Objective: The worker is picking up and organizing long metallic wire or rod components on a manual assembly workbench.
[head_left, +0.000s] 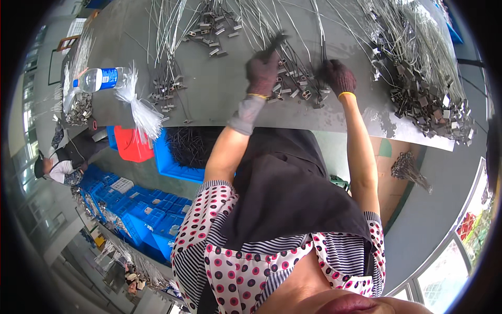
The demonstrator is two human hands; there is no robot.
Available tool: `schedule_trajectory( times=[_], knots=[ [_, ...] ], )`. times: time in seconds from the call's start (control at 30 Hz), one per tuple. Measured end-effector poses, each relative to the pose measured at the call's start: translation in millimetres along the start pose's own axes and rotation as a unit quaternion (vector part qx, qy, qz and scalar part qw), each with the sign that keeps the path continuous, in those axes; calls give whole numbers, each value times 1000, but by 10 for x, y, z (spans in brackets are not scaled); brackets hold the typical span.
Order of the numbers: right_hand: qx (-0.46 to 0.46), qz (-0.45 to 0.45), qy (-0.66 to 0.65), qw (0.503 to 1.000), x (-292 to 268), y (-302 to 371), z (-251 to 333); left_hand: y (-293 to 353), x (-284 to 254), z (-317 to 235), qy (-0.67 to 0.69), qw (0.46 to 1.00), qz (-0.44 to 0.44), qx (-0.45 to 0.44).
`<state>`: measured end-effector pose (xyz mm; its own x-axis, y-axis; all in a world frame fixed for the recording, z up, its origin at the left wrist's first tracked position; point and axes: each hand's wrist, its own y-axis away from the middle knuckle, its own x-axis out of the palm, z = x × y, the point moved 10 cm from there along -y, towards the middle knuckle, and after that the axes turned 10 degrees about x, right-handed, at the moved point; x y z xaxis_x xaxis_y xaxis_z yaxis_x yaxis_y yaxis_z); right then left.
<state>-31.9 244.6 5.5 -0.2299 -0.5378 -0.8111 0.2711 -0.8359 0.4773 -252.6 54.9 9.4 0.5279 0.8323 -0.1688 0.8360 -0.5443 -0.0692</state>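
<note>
Both my hands wear dark maroon knitted gloves with yellow cuffs. My left hand [262, 70] is over the grey table, beside a spread of thin wires with small metal block ends [293, 83]. Dark, blurred shapes reach up from its fingers; whether these are fingertips or something held, I cannot tell. To the right, my right hand [340, 77] is closed around the dark lower part of a few silvery wires [320, 31], which run up toward the table's far side. Several metal ends lie between the two hands.
A large wire bundle [429, 99] lies at the table's right; smaller bunches [167, 86] lie left. A water bottle [104, 78] rests beside a bundle of clear strips [141, 110]. Below the edge are a red bin [133, 144] and blue bin [175, 170]. A co-worker [63, 162] is at far left.
</note>
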Motion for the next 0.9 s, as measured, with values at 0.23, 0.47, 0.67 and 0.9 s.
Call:
schedule_trajectory(
  times=[0.23, 0.47, 0.67, 0.9],
  knots=[
    [-29, 4, 78, 997, 349, 80, 618, -172, -1509, 935, -84, 994, -54, -53],
    [-219, 42, 87, 971, 1125, 151, 1387, -288, -2751, 1560, -388, 920, -21, -58],
    [-263, 59, 53, 962, 1510, 686, 2202, -475, -3308, 1148, -404, 911, -28, 75],
    [-248, -52, -164, 953, 667, 548, 1160, -621, -1416, -11, -150, 987, 50, -15]
  ],
)
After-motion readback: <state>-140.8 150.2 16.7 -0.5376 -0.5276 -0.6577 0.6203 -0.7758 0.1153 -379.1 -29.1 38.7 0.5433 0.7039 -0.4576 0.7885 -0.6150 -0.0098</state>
